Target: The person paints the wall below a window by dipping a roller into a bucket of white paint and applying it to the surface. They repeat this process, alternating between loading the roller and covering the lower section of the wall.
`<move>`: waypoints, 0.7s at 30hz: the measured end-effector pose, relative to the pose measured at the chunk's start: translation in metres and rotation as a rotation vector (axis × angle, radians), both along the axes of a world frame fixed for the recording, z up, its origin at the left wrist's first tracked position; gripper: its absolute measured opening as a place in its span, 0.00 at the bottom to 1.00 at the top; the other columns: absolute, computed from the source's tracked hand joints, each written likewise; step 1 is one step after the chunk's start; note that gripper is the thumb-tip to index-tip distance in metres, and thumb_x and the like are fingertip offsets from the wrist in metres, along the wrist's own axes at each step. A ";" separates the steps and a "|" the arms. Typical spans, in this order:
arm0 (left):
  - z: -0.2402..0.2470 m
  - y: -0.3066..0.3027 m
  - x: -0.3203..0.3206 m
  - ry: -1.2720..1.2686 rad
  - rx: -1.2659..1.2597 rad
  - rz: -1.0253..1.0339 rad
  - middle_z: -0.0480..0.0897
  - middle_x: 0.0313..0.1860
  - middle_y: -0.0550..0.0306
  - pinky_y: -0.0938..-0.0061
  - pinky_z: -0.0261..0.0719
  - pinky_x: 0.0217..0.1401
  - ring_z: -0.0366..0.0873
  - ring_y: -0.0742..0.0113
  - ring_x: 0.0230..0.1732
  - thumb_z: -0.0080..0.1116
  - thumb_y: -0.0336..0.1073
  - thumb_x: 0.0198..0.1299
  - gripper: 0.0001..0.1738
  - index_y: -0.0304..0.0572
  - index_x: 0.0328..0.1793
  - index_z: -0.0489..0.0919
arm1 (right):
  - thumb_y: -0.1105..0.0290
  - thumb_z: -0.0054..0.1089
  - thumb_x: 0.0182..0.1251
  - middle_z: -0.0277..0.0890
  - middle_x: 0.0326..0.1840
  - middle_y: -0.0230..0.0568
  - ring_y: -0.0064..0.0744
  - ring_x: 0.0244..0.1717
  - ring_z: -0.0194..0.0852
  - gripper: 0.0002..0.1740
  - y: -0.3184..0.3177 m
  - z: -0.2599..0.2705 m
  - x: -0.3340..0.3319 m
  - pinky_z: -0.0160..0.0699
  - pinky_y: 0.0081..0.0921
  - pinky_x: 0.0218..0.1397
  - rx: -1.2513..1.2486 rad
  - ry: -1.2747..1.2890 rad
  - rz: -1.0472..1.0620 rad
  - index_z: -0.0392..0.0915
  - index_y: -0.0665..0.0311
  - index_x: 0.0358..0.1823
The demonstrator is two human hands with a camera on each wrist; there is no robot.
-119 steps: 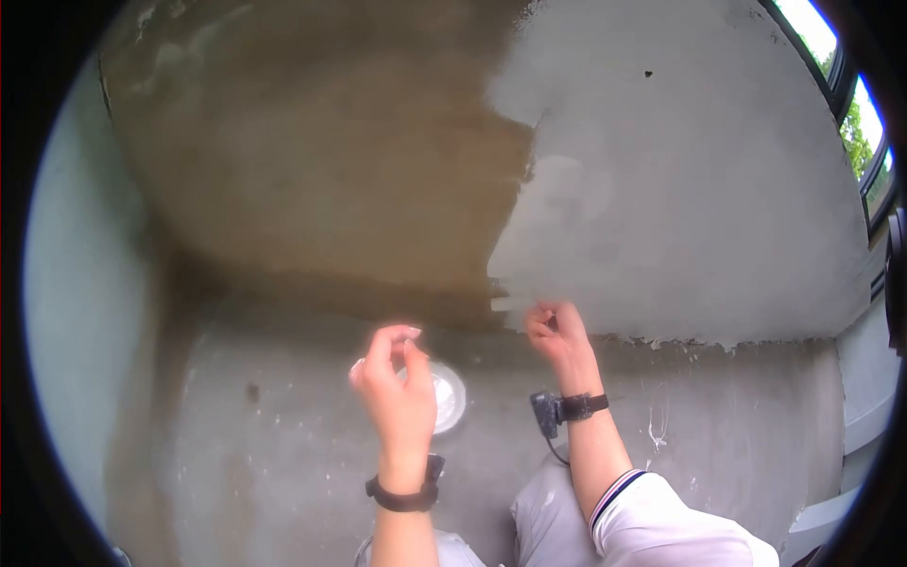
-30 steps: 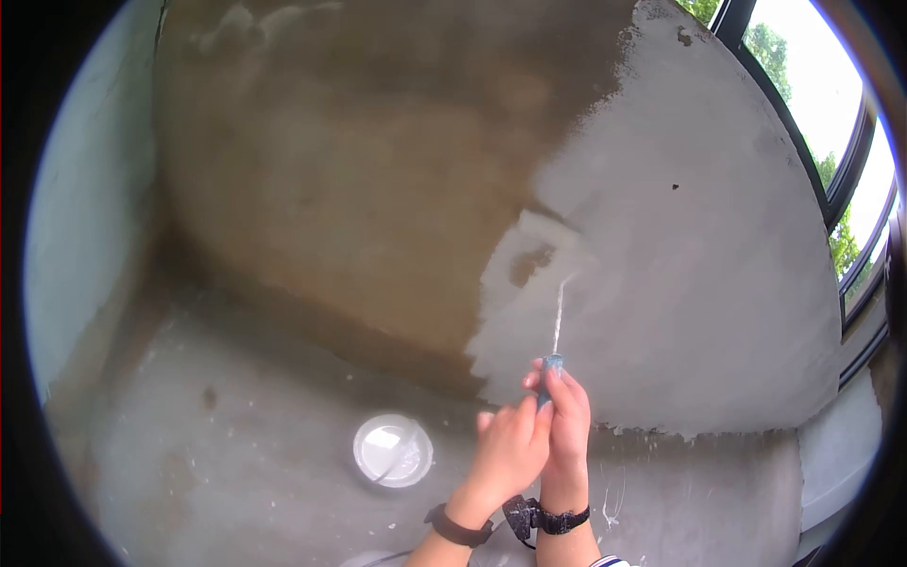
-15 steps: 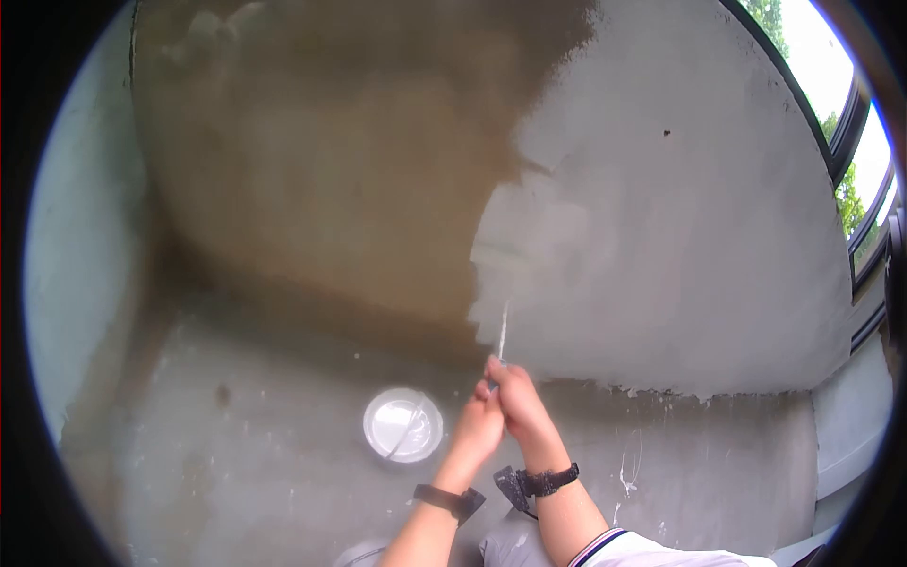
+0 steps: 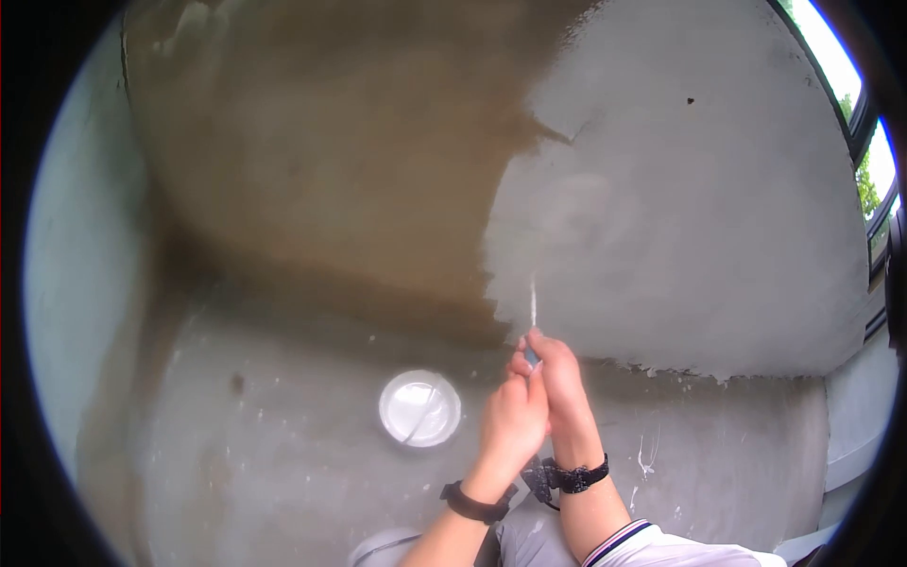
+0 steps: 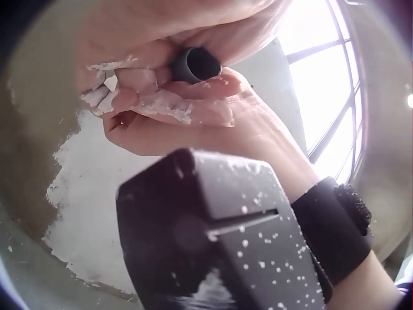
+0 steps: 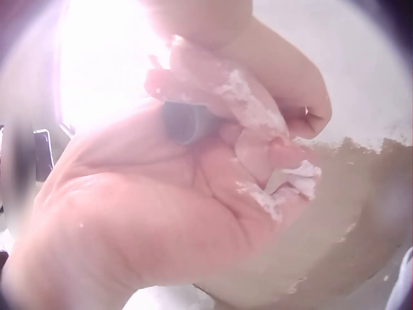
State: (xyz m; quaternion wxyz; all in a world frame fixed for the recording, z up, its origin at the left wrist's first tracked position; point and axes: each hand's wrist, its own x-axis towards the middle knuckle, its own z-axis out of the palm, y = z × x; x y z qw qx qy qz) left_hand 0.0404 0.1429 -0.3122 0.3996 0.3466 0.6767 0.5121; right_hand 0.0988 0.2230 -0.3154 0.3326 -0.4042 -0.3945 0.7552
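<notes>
Both hands meet low in front of the wall in the head view, around a putty knife (image 4: pixel 533 312) seen edge-on, its thin blade white with paste and pointing up at the wall. My right hand (image 4: pixel 562 378) grips its bluish handle. Close against it, my left hand (image 4: pixel 510 420) has curled fingers at the lower part of the same handle. The dark hollow handle end (image 5: pixel 197 64) shows between the hands in the left wrist view. White paste smears the fingers (image 6: pixel 248 106) in the right wrist view. Much of the handle is hidden by the hands.
A white tub (image 4: pixel 385 416) of white paste, a pale strip across it, stands on the spattered floor (image 4: pixel 302 454). Another white container (image 4: pixel 373 546) sits at the lower edge. The wall is brown and damp-looking at left, coated grey-white (image 4: pixel 680 217) at right, beside windows (image 4: pixel 874 180).
Four seconds ago the hands were apart; now they are together at the putty knife. Since half a second ago, both hands and knife have shifted slightly right in the head view, which has also moved.
</notes>
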 end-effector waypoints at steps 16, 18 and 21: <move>-0.060 0.012 -0.008 -0.590 0.131 0.182 0.77 0.65 0.42 0.66 0.70 0.67 0.76 0.50 0.66 0.46 0.47 0.74 0.27 0.36 0.71 0.71 | 0.57 0.38 0.84 0.64 0.20 0.33 0.28 0.22 0.69 0.19 -0.003 -0.036 -0.033 0.72 0.28 0.30 0.241 -0.213 -0.011 0.65 0.64 0.38; -0.074 0.008 -0.011 -0.648 0.119 0.156 0.73 0.69 0.47 0.68 0.65 0.72 0.71 0.55 0.71 0.45 0.46 0.75 0.28 0.36 0.74 0.69 | 0.57 0.37 0.84 0.65 0.20 0.33 0.29 0.22 0.71 0.19 -0.007 -0.046 -0.037 0.72 0.27 0.30 0.191 -0.232 -0.001 0.65 0.64 0.38; -0.087 0.004 -0.013 -0.623 0.103 0.181 0.72 0.24 0.70 0.84 0.57 0.16 0.63 0.85 0.18 0.43 0.49 0.78 0.18 0.44 0.59 0.72 | 0.57 0.38 0.83 0.65 0.21 0.35 0.31 0.23 0.73 0.18 -0.015 -0.049 -0.040 0.72 0.27 0.30 0.127 -0.248 0.004 0.66 0.64 0.38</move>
